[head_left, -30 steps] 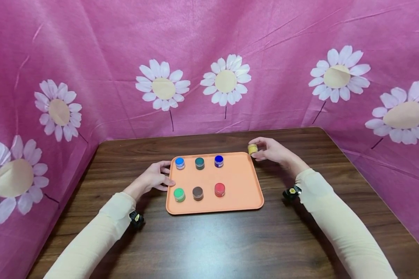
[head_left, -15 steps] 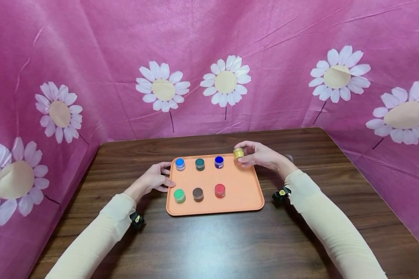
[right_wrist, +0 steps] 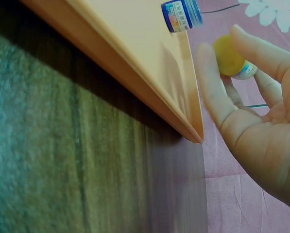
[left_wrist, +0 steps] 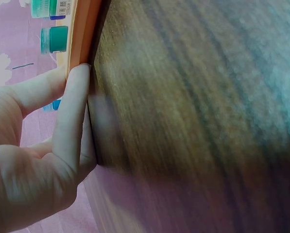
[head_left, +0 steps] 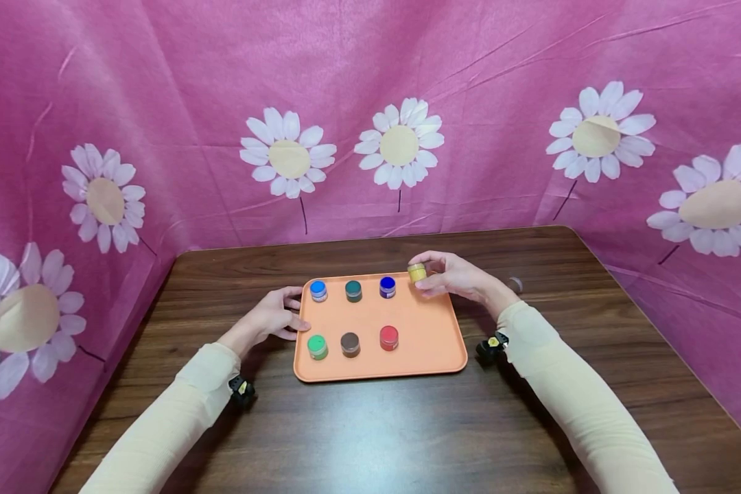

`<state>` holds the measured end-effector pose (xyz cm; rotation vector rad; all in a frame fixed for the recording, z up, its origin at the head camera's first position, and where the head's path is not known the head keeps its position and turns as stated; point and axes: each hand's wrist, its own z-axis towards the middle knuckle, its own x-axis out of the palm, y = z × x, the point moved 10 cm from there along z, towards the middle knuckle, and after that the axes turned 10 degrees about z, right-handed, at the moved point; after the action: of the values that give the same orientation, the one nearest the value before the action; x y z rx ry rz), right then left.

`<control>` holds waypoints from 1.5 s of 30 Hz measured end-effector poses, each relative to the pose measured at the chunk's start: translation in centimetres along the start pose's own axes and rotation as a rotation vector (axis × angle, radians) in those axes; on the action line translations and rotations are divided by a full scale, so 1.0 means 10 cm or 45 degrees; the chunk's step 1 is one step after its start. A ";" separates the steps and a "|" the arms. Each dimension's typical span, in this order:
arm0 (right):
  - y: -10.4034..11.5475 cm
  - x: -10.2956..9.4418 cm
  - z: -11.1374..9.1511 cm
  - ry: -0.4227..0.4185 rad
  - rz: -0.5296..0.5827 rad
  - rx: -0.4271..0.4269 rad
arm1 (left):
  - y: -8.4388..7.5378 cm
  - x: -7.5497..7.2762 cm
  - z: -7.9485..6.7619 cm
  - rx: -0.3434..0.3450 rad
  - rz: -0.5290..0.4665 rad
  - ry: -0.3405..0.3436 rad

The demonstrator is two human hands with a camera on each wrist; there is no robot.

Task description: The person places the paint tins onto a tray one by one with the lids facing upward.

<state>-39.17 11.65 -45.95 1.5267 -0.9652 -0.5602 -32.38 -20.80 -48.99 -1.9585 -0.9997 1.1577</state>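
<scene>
My right hand (head_left: 458, 277) pinches a small paint jar with a yellow lid and yellow contents (head_left: 416, 272) between thumb and fingers. The jar hangs over the far right corner of the orange tray (head_left: 429, 336), with a dark blue jar (head_left: 387, 287) to its left. My left hand (head_left: 272, 314) grips the tray's left edge, its thumb on the rim and other fingers along the outer side. The back row also has a light blue jar (head_left: 318, 291) and a dark green jar (head_left: 353, 291). Nearer me stand green (head_left: 318, 346), brown (head_left: 350, 344) and red (head_left: 389, 337) jars.
The tray lies on a dark wood-grain table (head_left: 370, 432). Near my right wrist a small clear round object (head_left: 516, 284) lies on the table, its kind too faint to tell. A pink curtain (head_left: 346, 62) with white daisies hangs behind and on both sides.
My right hand has carried the yellow paint jar leftward, from outside the tray's far right corner to above the tray. The left hand and the other jars stay put.
</scene>
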 end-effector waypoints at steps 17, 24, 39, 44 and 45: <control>-0.10 0.01 0.04 -0.027 -0.054 0.040 | 0.02 -0.02 -0.02 -0.008 0.027 -0.002; -0.07 -0.03 0.03 -0.044 -0.075 0.014 | 0.00 -0.02 -0.01 0.002 0.022 -0.001; -0.13 -0.06 0.07 -0.085 -0.142 0.021 | -0.02 0.00 -0.02 0.006 0.011 0.005; -0.13 -0.07 0.10 -0.112 -0.300 -0.019 | 0.00 -0.01 -0.01 -0.001 0.012 0.000; -0.13 -0.06 0.10 -0.116 -0.335 -0.030 | 0.00 -0.01 0.00 -0.002 0.012 0.000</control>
<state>-39.97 11.59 -47.48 1.6300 -0.8276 -0.8308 -32.36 -20.91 -48.94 -1.9668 -0.9924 1.1624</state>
